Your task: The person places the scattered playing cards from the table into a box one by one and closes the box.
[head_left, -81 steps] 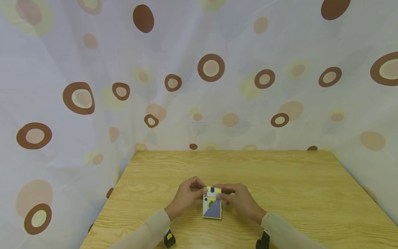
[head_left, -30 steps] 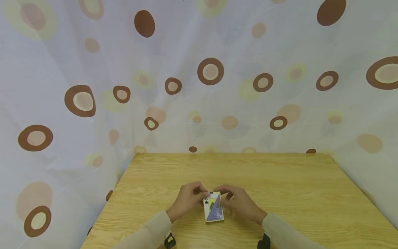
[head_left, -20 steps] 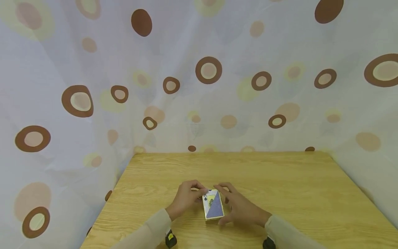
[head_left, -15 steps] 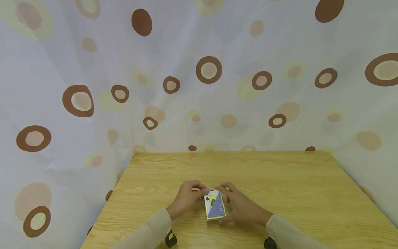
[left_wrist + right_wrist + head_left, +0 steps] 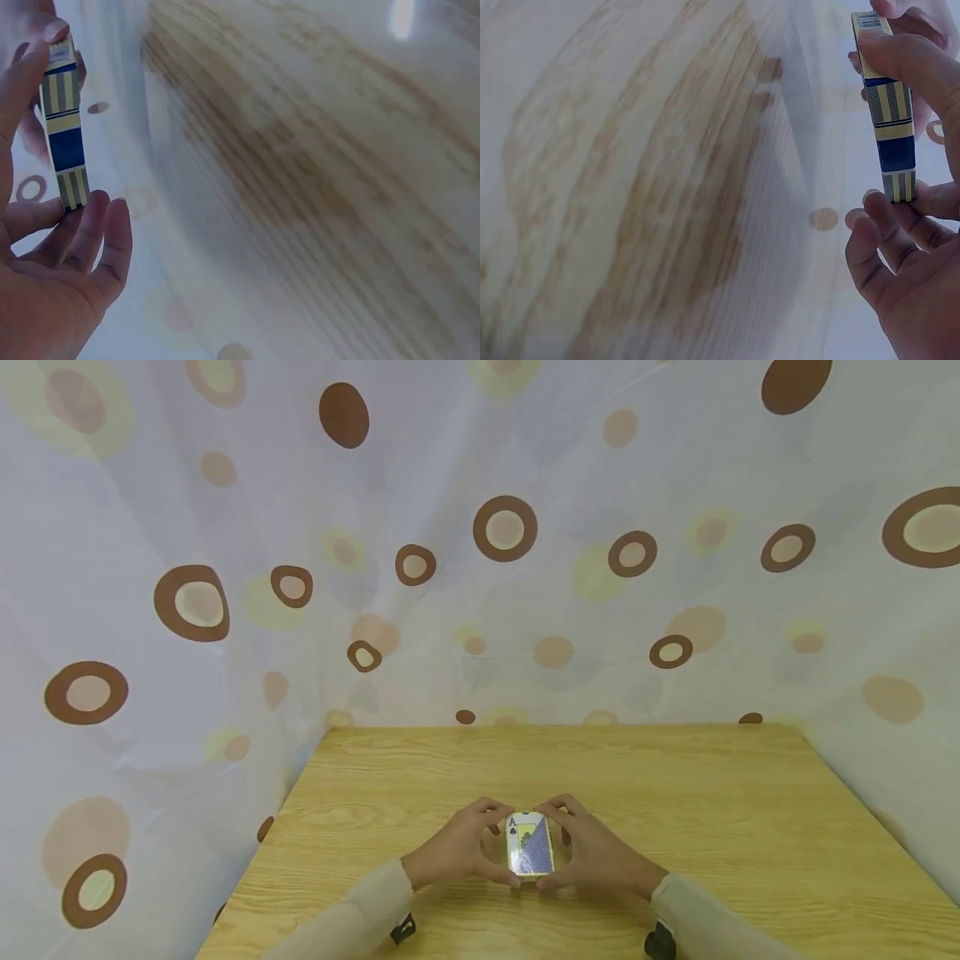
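Observation:
Between my two hands is a playing card box [image 5: 529, 847], its front showing an ace of spades and a blue patterned triangle. My left hand [image 5: 467, 846] grips its left part, thumb at the near end and fingers at the far end. From the other side my right hand [image 5: 596, 856] holds it the same way. The left wrist view shows the narrow side of the box [image 5: 66, 146], striped in blue, yellow and grey. In the right wrist view the opposite side of the box [image 5: 895, 142] has like stripes, with a thumb over its barcode end.
A wood-grain table [image 5: 675, 793] lies under the hands. Behind it and along both sides hangs a pale curtain [image 5: 570, 460] with brown and yellow circles. Small black devices sit at both wrists, below the beige sleeves [image 5: 367, 897].
The blue tab at the box's far end has gone inside and the flap is closed. My right thumb, then my left, has shifted to the near end. The box has moved slightly right.

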{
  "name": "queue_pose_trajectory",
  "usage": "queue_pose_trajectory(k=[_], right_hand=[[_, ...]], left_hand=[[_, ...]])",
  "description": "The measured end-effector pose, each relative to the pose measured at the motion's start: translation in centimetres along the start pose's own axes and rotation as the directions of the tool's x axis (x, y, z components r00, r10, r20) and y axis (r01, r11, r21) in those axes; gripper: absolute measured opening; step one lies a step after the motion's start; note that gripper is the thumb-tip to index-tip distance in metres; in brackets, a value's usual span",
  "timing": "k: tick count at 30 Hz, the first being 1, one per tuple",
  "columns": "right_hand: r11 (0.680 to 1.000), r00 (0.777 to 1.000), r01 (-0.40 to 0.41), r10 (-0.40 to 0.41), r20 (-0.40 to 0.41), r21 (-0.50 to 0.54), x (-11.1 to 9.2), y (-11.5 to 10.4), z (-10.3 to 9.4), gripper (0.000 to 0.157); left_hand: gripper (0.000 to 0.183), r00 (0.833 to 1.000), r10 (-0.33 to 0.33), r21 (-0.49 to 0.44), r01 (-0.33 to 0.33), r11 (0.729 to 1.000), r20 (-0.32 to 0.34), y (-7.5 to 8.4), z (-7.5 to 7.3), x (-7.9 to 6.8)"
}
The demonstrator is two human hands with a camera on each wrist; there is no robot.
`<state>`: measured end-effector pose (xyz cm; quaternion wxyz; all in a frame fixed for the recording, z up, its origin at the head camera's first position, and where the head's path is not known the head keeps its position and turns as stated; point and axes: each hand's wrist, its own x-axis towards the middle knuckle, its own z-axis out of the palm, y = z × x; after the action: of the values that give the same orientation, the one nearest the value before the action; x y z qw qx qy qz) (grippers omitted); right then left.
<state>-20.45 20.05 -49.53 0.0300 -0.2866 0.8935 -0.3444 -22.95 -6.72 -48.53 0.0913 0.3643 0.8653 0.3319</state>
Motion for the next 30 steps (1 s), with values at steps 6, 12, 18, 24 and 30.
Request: queue_pose_trajectory(k=[6, 12, 18, 24, 30], right_hand=[[0.999, 1.0, -0.027, 0.028, 0.014, -0.016, 0.2, 1.3, 0.0, 0.104], [0.999, 0.999, -0.039, 0.04, 0.027, -0.032, 0.7, 2.4, -0.2, 0.106], [0.998, 0.998, -0.055, 0.056, 0.016, -0.038, 1.0, 3.4, -0.8, 0.106], [0.996, 0.997, -0.067, 0.069, 0.035, -0.059, 1.3, 4.2, -0.8, 0.109], [0.991, 0.995, -0.05, 0.06, 0.078, -0.126, 1.4, 4.6, -0.7, 0.108]], left_hand=[[0.102, 0.998, 0.051, 0.141, -0.055, 0.988, 0.035, -0.5, 0.1, 1.4], [0.1, 0.998, 0.02, 0.154, -0.029, 0.988, 0.065, -0.7, 0.1, 2.7], [0.098, 0.995, -0.003, 0.178, -0.014, 0.984, 0.098, -0.7, 0.1, 4.4], [0.096, 0.993, -0.011, 0.192, -0.012, 0.981, 0.122, -1.3, 0.4, 5.4], [0.096, 0.991, 0.005, 0.25, -0.038, 0.967, 0.132, -1.9, 1.0, 5.5]])
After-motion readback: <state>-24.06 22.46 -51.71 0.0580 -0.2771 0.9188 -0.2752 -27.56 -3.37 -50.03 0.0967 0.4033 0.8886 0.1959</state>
